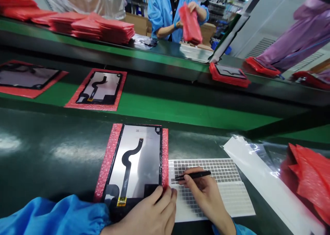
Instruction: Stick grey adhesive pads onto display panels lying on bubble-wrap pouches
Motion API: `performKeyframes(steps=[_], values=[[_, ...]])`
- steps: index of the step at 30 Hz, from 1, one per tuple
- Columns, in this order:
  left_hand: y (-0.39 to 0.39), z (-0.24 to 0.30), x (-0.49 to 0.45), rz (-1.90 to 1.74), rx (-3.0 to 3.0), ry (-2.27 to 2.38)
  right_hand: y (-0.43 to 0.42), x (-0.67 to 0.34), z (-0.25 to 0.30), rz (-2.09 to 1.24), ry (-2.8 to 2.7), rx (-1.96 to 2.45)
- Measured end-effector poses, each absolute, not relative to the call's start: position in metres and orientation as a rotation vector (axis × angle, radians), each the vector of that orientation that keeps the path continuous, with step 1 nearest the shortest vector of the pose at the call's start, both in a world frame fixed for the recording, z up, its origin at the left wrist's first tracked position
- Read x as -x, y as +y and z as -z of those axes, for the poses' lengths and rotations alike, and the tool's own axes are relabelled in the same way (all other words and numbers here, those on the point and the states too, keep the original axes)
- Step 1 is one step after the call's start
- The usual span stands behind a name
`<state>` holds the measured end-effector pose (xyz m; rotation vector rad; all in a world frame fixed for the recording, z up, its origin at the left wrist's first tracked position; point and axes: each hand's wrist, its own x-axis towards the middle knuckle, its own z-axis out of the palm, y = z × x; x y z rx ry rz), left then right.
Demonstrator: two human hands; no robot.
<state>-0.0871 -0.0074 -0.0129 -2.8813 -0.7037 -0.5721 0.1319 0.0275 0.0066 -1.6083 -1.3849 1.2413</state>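
A display panel, silver-backed with a curved black flex cable, lies on a pink bubble-wrap sheet before me. My left hand rests flat over its lower right corner, fingers stretched towards the sticker sheet's left edge. In my right hand I pinch black tweezers, pointing left. Their tip touches or hovers just over a small dark square at the edge of the white sheet of small square stickers; whether they grip it I cannot tell. My right hand covers part of the sheet.
Beyond the bench runs a green conveyor carrying another panel on pink wrap. Pink bags lie stacked on the ledge behind. White strips and pink wrap lie right. A co-worker in blue holds pink bags opposite.
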Motion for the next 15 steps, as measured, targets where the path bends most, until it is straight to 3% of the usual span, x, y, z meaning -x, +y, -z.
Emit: performKeyframes(steps=[15], values=[[-0.0066,0.0095,0.0927,0.533,2.92,-0.685,0.0296,-0.1291,-0.0084,-1.242,-1.404,1.617]])
